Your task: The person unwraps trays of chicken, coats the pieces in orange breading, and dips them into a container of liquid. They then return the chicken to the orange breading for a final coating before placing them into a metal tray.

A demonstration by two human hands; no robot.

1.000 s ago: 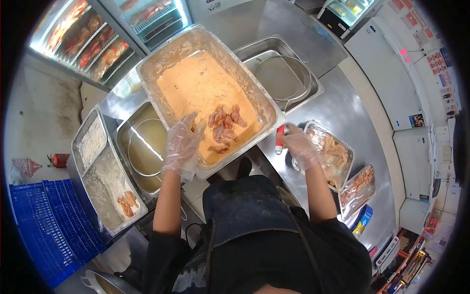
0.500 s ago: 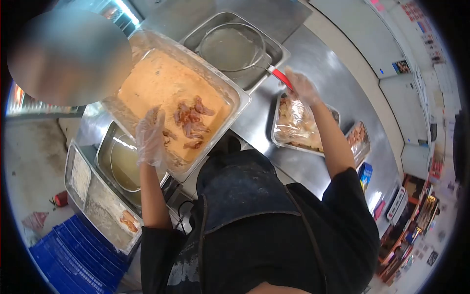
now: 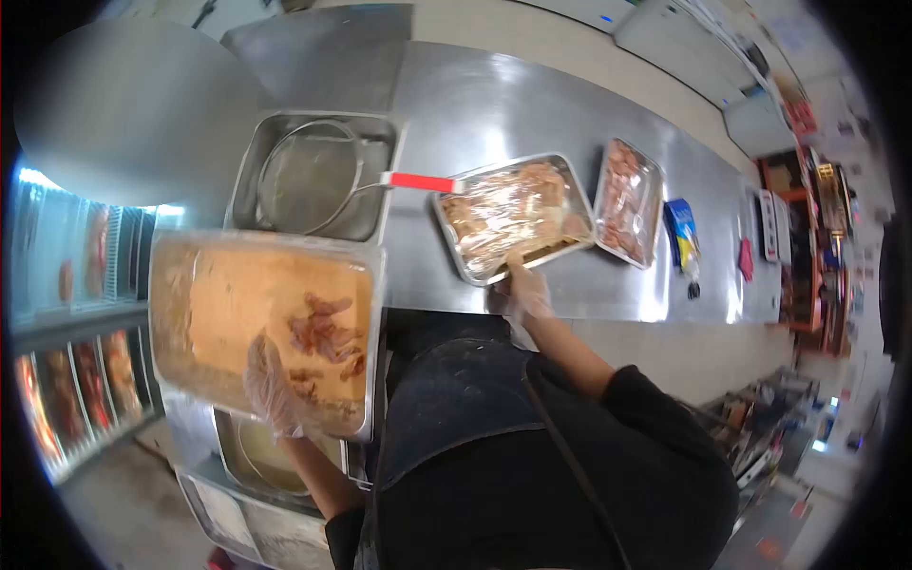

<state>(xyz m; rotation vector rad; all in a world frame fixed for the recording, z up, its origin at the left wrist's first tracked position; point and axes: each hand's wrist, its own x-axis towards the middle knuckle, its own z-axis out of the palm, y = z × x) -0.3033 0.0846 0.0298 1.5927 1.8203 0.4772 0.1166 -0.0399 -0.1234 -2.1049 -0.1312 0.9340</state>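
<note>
In the head view, the gloved right hand (image 3: 525,293) had left the red-handled wire strainer (image 3: 328,176) and now gripped the near rim of the film-covered steel tray of chicken (image 3: 513,218). The gloved left hand (image 3: 269,388) still clasped the large steel pan of orange marinade (image 3: 266,323) by its edge.

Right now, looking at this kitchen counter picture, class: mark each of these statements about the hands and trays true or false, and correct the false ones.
1. The left hand wears a clear glove and rests at the edge of the big pan of orange batter. True.
2. The right hand grips the red handle. False: it is at the near edge of the wrapped tray, apart from the handle.
3. Chicken pieces lie in the batter. True.
4. The strainer sits in the batter pan. False: it sits in a separate steel tub.
5. A second tray of meat lies beside the wrapped tray. True.
</note>
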